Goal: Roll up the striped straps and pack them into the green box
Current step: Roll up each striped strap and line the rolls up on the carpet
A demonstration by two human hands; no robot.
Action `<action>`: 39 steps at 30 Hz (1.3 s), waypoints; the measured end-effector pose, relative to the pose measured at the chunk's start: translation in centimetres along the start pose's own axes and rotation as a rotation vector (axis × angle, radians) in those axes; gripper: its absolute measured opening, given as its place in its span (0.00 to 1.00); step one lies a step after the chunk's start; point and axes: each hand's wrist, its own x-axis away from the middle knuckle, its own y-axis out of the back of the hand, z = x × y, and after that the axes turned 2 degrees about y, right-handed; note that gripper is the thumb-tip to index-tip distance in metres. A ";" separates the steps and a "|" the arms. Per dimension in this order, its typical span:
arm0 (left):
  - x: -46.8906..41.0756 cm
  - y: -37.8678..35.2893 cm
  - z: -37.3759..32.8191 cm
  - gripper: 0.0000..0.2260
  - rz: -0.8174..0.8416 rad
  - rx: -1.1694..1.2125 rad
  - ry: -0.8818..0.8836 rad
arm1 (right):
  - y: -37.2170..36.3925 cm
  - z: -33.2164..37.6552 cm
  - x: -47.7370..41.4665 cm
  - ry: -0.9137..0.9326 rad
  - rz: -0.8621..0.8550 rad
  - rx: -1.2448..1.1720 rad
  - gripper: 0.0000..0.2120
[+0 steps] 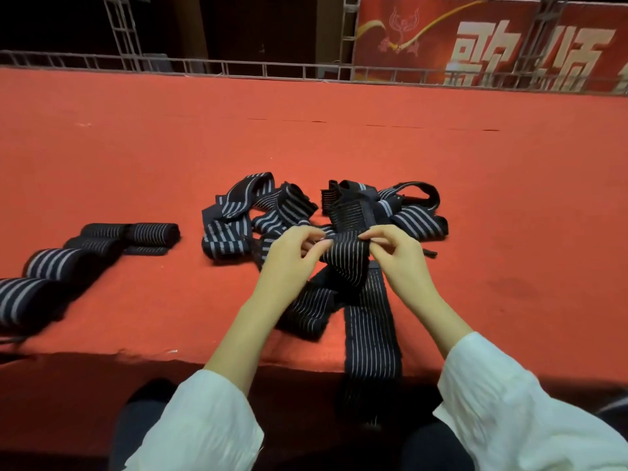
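Note:
My left hand (292, 253) and my right hand (397, 256) pinch the two sides of one end of a black strap with thin white stripes (346, 260), held just above the red carpet. The rest of that strap (372, 334) runs down toward me and hangs over the carpet's front edge. Behind my hands lies a tangled heap of loose striped straps (265, 209), with more of the heap to the right (407, 212). Several rolled straps (102, 243) lie in a row at the left. No green box is in view.
The red carpeted platform (306, 137) stretches far back to a metal truss rail (238, 68). A red banner with white characters (492, 45) stands at the back right. The platform's front edge (153, 355) is just before my knees.

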 end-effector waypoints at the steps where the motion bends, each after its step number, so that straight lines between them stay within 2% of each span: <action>1: -0.3 -0.1 -0.8 0.12 0.031 0.008 -0.011 | -0.3 0.4 0.1 -0.021 0.001 -0.096 0.16; 3: -0.9 -0.4 -1.8 0.17 0.090 0.000 0.004 | -0.7 1.1 0.0 -0.059 -0.007 -0.290 0.16; 5: -1.3 -0.5 -1.9 0.19 0.061 0.055 0.084 | -0.7 2.0 -0.2 -0.124 0.008 -0.495 0.16; 8: -1.6 0.4 -1.4 0.24 0.030 0.345 0.298 | -0.4 3.1 -0.4 -0.211 0.082 -0.720 0.14; 10: -1.8 1.1 -1.3 0.12 0.028 0.445 0.269 | -0.5 2.8 -0.4 -0.239 0.100 -0.768 0.17; 11: -2.0 1.6 -1.6 0.07 0.016 0.449 0.225 | -0.7 2.5 -0.5 -0.271 0.105 -0.754 0.21; 13: -2.7 2.3 -2.4 0.05 -0.004 0.449 0.175 | -1.1 2.4 -0.5 -0.328 0.163 -0.651 0.23; 15: -3.5 3.0 -3.3 0.05 -0.003 0.411 0.129 | -1.6 3.0 -0.5 -0.318 0.227 -0.574 0.15; 18: -4.4 4.3 -5.1 0.05 -0.017 0.353 0.050 | -1.4 5.2 -1.2 -0.253 0.184 -0.570 0.06; 27: -5.0 11.7 -14.1 0.06 -0.118 0.299 -0.181 | 3.3 15.0 -3.3 -0.047 0.213 -0.546 0.04; 31: -4.2 14.6 -18.7 0.02 -0.155 0.269 -0.286 | 6.2 20.0 -2.2 0.084 0.246 -0.535 0.03; 32: -3.9 15.1 -19.6 0.01 -0.151 0.268 -0.300 | 6.9 21.0 -1.7 0.111 0.254 -0.526 0.04; 36: -2.5 15.8 -21.7 0.08 -0.119 0.309 -0.336 | 9.6 23.9 -0.1 0.186 0.305 -0.522 0.08; 39: -1.9 15.2 -22.0 0.08 -0.067 0.337 -0.326 | 10.7 24.3 0.9 0.194 0.334 -0.515 0.09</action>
